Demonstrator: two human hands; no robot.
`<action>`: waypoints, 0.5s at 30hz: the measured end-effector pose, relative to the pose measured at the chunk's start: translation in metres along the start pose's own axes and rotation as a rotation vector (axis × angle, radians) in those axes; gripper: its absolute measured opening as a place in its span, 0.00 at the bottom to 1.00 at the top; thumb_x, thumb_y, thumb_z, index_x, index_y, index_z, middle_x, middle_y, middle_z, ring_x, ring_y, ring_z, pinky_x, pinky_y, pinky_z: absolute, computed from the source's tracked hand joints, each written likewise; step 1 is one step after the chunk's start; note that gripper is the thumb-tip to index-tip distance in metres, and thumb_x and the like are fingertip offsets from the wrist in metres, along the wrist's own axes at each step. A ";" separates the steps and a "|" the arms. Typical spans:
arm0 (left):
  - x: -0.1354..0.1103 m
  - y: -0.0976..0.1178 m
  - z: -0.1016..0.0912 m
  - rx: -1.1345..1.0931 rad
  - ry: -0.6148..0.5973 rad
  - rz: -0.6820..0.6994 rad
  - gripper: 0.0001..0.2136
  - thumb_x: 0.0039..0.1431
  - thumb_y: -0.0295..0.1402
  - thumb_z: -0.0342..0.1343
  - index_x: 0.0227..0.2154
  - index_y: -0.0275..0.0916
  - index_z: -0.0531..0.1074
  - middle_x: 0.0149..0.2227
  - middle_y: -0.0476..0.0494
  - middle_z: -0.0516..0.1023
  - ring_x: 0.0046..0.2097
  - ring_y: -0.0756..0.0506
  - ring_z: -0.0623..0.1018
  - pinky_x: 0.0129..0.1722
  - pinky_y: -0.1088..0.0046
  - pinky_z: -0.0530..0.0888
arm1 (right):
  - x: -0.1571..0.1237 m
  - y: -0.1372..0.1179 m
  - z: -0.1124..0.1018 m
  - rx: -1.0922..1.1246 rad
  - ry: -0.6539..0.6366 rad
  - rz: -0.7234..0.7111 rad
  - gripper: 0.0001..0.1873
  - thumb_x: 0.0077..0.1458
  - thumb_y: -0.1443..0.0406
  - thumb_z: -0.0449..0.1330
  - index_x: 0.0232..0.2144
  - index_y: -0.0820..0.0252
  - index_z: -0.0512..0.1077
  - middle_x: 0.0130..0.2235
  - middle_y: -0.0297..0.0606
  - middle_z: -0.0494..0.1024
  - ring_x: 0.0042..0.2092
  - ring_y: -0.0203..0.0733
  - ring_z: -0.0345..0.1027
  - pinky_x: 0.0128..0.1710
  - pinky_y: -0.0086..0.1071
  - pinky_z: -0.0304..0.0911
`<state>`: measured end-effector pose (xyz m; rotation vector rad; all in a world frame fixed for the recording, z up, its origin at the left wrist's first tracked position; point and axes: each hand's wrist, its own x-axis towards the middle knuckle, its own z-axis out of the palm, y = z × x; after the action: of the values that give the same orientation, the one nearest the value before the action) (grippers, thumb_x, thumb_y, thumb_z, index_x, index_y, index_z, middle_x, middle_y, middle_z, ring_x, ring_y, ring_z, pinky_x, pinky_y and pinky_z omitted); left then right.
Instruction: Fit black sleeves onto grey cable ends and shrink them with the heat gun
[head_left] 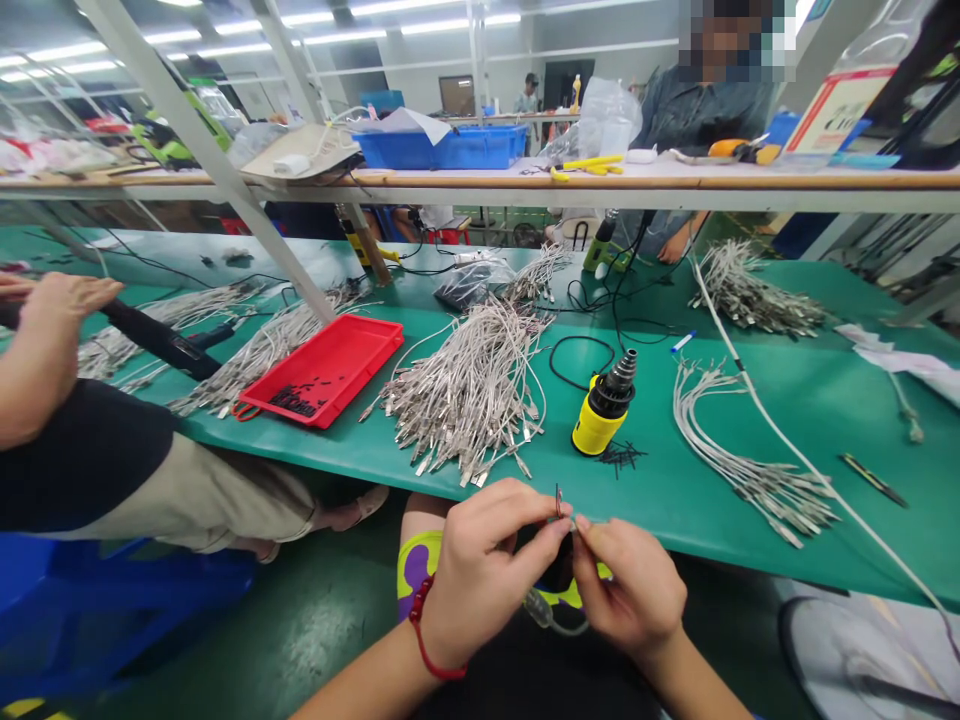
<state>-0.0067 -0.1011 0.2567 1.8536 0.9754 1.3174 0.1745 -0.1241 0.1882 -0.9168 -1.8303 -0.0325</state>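
My left hand, with a red cord bracelet at the wrist, pinches the stripped end of a grey cable; thin dark and reddish wires stick up at its fingertips. Closed on the same cable, my right hand meets the left fingertips just off the table's front edge. The cable's lower part hangs in a loop beneath my hands, partly hidden. Ahead lies a large pile of grey USB cables. A yellow heat gun stands nozzle-up, beside short black tubes.
A red tray holds small black pieces. Right of the heat gun lie a smaller cable bundle, tweezers and a slanting white cord. Another person's hand is at the left. A shelf crosses above the green table.
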 end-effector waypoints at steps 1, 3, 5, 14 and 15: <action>-0.001 0.000 0.001 0.001 0.003 0.023 0.07 0.61 0.21 0.64 0.37 0.39 0.80 0.37 0.47 0.84 0.38 0.50 0.80 0.41 0.75 0.76 | -0.001 0.000 0.000 0.008 0.002 0.001 0.17 0.58 0.79 0.63 0.49 0.68 0.76 0.33 0.44 0.82 0.32 0.41 0.74 0.33 0.35 0.68; -0.002 0.000 0.002 0.006 0.001 0.065 0.09 0.60 0.19 0.64 0.39 0.40 0.80 0.37 0.47 0.84 0.38 0.50 0.80 0.41 0.76 0.76 | -0.001 -0.001 0.001 0.015 0.014 -0.003 0.17 0.57 0.79 0.63 0.49 0.68 0.76 0.33 0.45 0.82 0.33 0.42 0.75 0.34 0.35 0.68; -0.004 0.000 0.002 0.013 -0.002 0.093 0.11 0.60 0.18 0.64 0.40 0.40 0.80 0.37 0.47 0.84 0.38 0.50 0.80 0.41 0.76 0.77 | -0.001 -0.002 0.001 0.019 0.028 -0.003 0.17 0.57 0.80 0.63 0.48 0.67 0.76 0.33 0.45 0.82 0.34 0.43 0.75 0.34 0.35 0.69; -0.008 0.001 0.003 0.021 -0.009 0.115 0.11 0.60 0.18 0.63 0.41 0.39 0.80 0.36 0.46 0.84 0.38 0.49 0.81 0.41 0.74 0.77 | 0.004 -0.006 0.000 0.014 0.036 0.012 0.15 0.58 0.79 0.62 0.47 0.65 0.76 0.32 0.42 0.82 0.32 0.42 0.75 0.33 0.35 0.69; -0.008 0.001 0.003 0.017 -0.009 0.111 0.10 0.60 0.18 0.63 0.41 0.39 0.80 0.36 0.46 0.84 0.38 0.48 0.81 0.41 0.74 0.77 | 0.004 -0.006 0.000 0.017 0.031 0.015 0.14 0.58 0.78 0.62 0.46 0.65 0.76 0.32 0.41 0.82 0.31 0.42 0.75 0.32 0.34 0.68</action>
<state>-0.0057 -0.1088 0.2530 1.9500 0.8927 1.3682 0.1702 -0.1260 0.1935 -0.9135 -1.7919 -0.0217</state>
